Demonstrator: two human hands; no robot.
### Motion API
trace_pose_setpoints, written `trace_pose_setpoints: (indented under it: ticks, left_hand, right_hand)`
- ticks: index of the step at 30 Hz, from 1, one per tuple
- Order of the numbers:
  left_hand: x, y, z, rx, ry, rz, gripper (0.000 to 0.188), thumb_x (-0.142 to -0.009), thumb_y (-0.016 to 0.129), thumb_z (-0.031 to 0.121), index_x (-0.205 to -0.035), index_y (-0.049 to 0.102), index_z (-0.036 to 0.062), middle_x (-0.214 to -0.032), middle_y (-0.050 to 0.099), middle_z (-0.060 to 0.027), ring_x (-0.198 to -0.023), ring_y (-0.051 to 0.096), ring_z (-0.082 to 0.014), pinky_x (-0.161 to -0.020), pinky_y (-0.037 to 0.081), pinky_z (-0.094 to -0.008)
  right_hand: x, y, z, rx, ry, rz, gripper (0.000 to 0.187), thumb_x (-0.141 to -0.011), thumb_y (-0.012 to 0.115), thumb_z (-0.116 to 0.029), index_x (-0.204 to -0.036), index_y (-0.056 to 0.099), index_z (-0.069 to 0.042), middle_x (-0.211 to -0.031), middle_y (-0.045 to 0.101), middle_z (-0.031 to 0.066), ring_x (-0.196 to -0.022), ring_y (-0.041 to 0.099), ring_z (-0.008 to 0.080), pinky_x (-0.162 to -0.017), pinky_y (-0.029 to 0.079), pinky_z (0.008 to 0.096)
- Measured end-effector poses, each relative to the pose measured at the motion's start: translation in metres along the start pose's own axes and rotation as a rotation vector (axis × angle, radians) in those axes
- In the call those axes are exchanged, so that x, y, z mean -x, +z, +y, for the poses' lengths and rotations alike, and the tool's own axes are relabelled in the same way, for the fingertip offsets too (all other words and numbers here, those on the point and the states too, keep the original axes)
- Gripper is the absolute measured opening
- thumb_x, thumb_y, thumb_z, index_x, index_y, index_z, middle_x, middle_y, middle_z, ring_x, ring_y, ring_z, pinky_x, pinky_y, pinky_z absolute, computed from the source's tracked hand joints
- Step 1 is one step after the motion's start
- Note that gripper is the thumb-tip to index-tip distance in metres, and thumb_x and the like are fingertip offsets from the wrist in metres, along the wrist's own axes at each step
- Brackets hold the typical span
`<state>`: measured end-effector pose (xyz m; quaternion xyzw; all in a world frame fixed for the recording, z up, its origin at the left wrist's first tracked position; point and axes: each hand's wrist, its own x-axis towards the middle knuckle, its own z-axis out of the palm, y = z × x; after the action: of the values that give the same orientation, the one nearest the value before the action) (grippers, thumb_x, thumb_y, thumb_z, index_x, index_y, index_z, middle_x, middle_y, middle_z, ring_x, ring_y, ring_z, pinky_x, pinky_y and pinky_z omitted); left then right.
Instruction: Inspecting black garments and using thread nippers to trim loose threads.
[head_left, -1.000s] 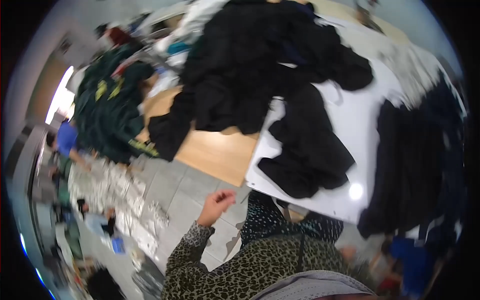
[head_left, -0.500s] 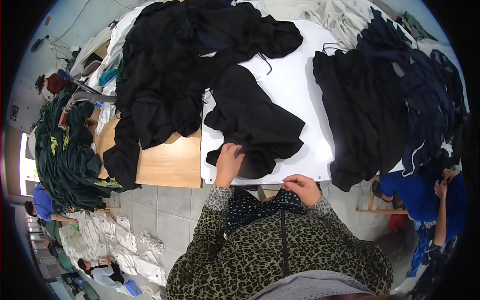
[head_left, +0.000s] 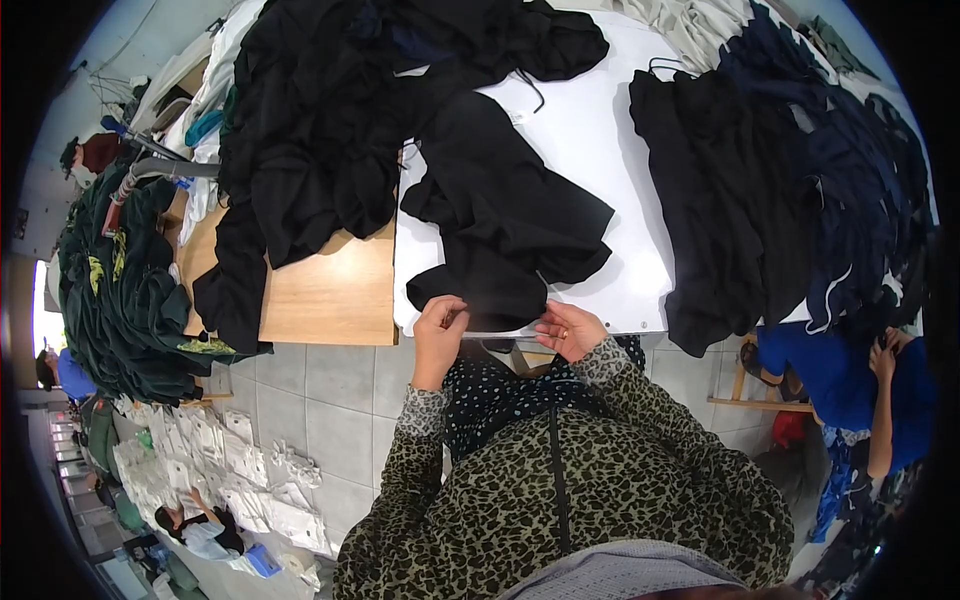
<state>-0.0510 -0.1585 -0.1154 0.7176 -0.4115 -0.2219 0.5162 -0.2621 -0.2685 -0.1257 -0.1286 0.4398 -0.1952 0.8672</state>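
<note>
A black garment [head_left: 510,215] lies rumpled on a white board in front of me, its near end reaching the board's front edge. At the left of that near end, my left hand [head_left: 438,338] has its fingers curled against the cloth's edge. My right hand [head_left: 573,332] pinches at the right corner of the same end, with thumb and fingertips together. A thin pale line, too small to name, shows on the cloth just above the right fingertips. Both forearms are in leopard-print sleeves.
A large black garment heap [head_left: 310,140] covers the wooden table's far left. Black garments [head_left: 715,210] lie stacked at right, beside navy garments [head_left: 860,190]. Dark green garments [head_left: 125,290] hang left near a metal tube [head_left: 165,167]. A person in blue [head_left: 845,385] works at right.
My right hand has moved up and left, from apart to the garment's near edge. My left hand has shifted to that edge's left part. The view has tilted slightly.
</note>
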Motion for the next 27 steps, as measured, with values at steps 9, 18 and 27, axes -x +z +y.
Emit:
trace_pose_setpoints:
  ticks: [9, 18, 27]
  left_hand:
    - [0.017, 0.0, 0.008, 0.205, -0.07, 0.001, 0.012, -0.074, 0.067, -0.002, -0.085, 0.063, -0.0002, -0.092, 0.062, -0.0031, -0.059, 0.044, -0.0038, -0.053, 0.039, -0.0194]
    - [0.03, 0.009, 0.042, 0.137, 0.08, -0.267, 0.008, -0.078, 0.068, -0.001, -0.083, 0.061, -0.0016, -0.09, 0.059, -0.0025, -0.06, 0.046, -0.0035, -0.053, 0.039, -0.0188]
    - [-0.004, 0.024, 0.089, 0.249, 0.18, -0.213, 0.016, -0.082, 0.067, 0.004, -0.097, 0.064, -0.0011, -0.088, 0.054, -0.0002, -0.066, 0.051, -0.0057, -0.058, 0.041, -0.018]
  right_hand:
    - [0.014, 0.024, 0.029, -0.213, 0.151, -0.259, 0.051, -0.091, 0.05, -0.05, -0.116, 0.051, -0.004, -0.103, 0.061, 0.0119, -0.093, 0.061, 0.025, -0.079, 0.052, 0.0384]
    - [0.033, 0.034, -0.014, -0.115, -0.364, -0.206, 0.026, -0.095, 0.051, -0.025, -0.11, 0.057, -0.004, -0.105, 0.064, 0.0074, -0.098, 0.06, 0.0192, -0.085, 0.048, 0.0355]
    - [0.053, 0.052, -0.025, 0.129, -0.282, -0.348, 0.032, -0.096, 0.048, -0.024, -0.106, 0.058, 0.004, -0.103, 0.065, 0.0139, -0.094, 0.063, 0.0219, -0.088, 0.048, 0.0362]
